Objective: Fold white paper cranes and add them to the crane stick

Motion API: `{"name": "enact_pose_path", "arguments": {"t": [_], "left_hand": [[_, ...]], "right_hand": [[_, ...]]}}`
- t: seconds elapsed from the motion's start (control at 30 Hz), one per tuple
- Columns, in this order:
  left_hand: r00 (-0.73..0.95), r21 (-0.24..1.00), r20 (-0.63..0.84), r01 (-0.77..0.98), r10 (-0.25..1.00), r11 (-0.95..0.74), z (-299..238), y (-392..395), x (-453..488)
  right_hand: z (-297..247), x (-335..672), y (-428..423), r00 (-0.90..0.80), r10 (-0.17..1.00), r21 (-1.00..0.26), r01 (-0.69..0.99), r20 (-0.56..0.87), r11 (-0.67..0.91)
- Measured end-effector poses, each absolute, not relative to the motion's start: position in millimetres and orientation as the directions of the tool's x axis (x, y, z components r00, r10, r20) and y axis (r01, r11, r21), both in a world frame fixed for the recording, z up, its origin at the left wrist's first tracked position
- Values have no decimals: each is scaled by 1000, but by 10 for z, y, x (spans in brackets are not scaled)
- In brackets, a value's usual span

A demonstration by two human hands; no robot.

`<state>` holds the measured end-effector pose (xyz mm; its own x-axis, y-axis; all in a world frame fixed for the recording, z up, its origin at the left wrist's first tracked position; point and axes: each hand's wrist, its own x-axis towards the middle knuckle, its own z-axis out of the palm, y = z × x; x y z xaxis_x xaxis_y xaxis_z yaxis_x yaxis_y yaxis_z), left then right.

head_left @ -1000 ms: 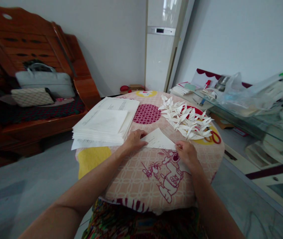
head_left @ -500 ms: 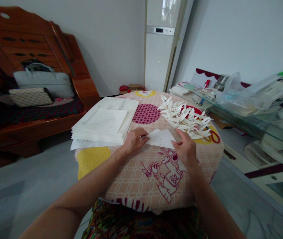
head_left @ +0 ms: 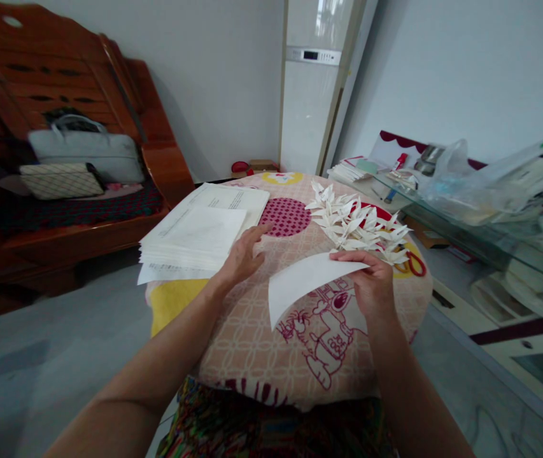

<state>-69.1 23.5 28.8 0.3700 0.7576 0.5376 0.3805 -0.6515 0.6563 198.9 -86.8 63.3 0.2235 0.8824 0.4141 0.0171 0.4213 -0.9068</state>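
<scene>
Over patterned tablecloth, right hand pinches one end of curved white sheet, exact finger placement hard to make out. Left hand, fingers spread, beside paper stack, print too small to read; folded paper pieces partly hide red-handled scissors

On the tablecloth, a paper stack lies left; origami cranes right, scissors beside them; nearer, between both, a paper sheet in the right hand.
</scene>
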Motion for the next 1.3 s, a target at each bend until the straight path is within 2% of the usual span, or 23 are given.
{"name": "enact_pose_path", "arguments": {"t": [0.07,0.13,0.27,0.4,0.5,0.6,0.67,0.8,0.9,1.0,1.17,1.3], "left_hand": [[526,526,505,441,685,-727,273,186,-660],[631,449,482,418,608,-789,271,150,-641],[721,422,455,342,523,-839,288,134,-677],[734,473,408,338,543,-813,317,95,-686],[689,485,489,296,536,-823,326,57,-630],[625,434,599,272,500,-859,317,45,-587],[645,362,618,275,450,-891,307,45,-587],[759,246,535,281,372,-928,291,40,-618],[821,247,448,266,353,-932,264,25,-615],[868,277,354,259,348,-925,206,5,-579],[927,304,216,233,306,-924,124,-29,-512],[931,296,177,258,319,-920,91,-46,-496]], "right_hand": [[633,1982,-856,250,872,-893,-52,421,446],[625,1980,-843,277,863,-887,-73,422,457],[600,1998,-821,326,857,-872,-152,399,465],[567,2004,-781,343,858,-865,-193,383,463],[535,1992,-747,320,864,-872,-177,387,457],[495,2007,-739,270,887,-885,-179,375,429],[466,2053,-755,227,913,-909,-170,340,381],[386,2230,-798,98,954,-959,30,284,282],[273,2387,-795,-65,954,-935,188,294,301],[133,2509,-763,-156,941,-889,311,301,336],[5,2564,-780,-294,877,-632,610,379,477],[8,2486,-928,-388,831,-420,728,399,542]]}}
